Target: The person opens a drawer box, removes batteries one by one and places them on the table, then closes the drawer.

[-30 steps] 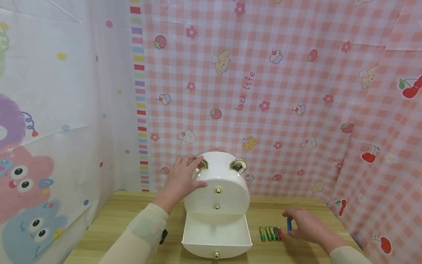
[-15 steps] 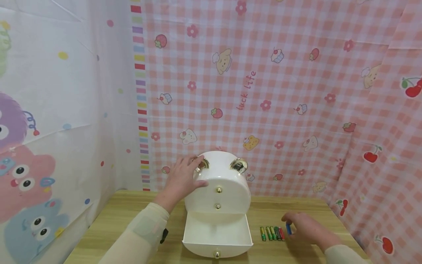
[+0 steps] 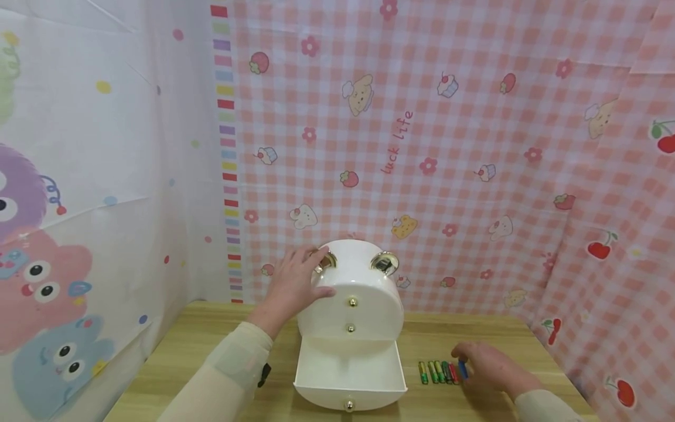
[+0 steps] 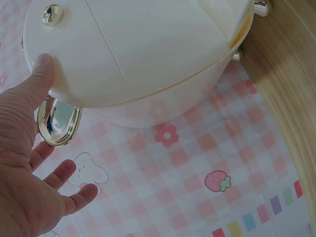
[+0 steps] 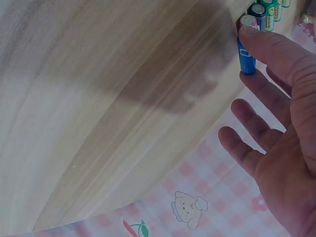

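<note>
A white rounded box (image 3: pixel 364 319) with gold ears and gold knobs stands on the table, its bottom drawer (image 3: pixel 348 364) pulled out. My left hand (image 3: pixel 295 280) rests on the box's left side. In the left wrist view, its thumb touches the front face beside a gold ear (image 4: pixel 60 123), and the other fingers are spread. Right of the box, my right hand (image 3: pixel 487 366) pinches a blue battery (image 5: pixel 247 59) between thumb and index finger. The blue battery is at the right end of a row, close beside a red battery (image 3: pixel 453 373).
Several green and yellow batteries (image 3: pixel 433 371) and a dark green one (image 3: pixel 446 372) lie in the row between drawer and right hand. A pink checked cloth (image 3: pixel 422 129) hangs behind the wooden table (image 3: pixel 211 334), a white patterned one (image 3: pixel 121 246) at left.
My right hand has brought the blue battery closer to the red one and lower, narrowing the gap to the row. The left hand stays on the box. The head view has shifted slightly.
</note>
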`<state>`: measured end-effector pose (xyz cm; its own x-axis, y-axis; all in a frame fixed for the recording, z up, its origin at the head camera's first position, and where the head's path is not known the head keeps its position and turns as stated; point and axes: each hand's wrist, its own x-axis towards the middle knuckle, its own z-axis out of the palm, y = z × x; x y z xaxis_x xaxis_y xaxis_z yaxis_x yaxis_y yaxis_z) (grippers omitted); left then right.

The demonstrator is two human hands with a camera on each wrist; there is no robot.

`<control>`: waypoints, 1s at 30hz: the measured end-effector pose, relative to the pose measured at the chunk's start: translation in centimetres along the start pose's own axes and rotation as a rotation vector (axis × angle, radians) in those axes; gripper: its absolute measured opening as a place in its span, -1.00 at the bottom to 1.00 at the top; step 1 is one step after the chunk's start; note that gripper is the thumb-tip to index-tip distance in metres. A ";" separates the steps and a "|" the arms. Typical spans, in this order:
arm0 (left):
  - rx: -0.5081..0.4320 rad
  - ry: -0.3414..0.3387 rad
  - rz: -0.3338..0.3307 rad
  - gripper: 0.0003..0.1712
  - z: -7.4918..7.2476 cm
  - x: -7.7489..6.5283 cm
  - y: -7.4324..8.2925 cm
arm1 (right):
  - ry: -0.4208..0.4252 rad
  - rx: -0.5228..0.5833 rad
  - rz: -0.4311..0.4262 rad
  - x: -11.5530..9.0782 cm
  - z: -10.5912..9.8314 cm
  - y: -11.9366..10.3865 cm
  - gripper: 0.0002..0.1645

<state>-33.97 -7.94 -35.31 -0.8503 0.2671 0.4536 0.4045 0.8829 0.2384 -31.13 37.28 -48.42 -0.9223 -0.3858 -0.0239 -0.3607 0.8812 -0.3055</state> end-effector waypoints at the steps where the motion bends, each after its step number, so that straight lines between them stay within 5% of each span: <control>1: 0.001 0.000 0.001 0.13 0.0 0.0 0.0 | -0.001 -0.001 0.002 0.1 0.0 0.0 -0.38; 30: 0.027 0.016 0.015 0.12 0.0 -0.1 0.0 | -0.004 -0.022 -0.043 0.5 0.6 0.0 -0.41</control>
<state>-33.92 -7.99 -35.35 -0.8386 0.2743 0.4707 0.4079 0.8888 0.2087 -31.52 36.91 -49.03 -0.9053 -0.4245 -0.0155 -0.4028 0.8696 -0.2857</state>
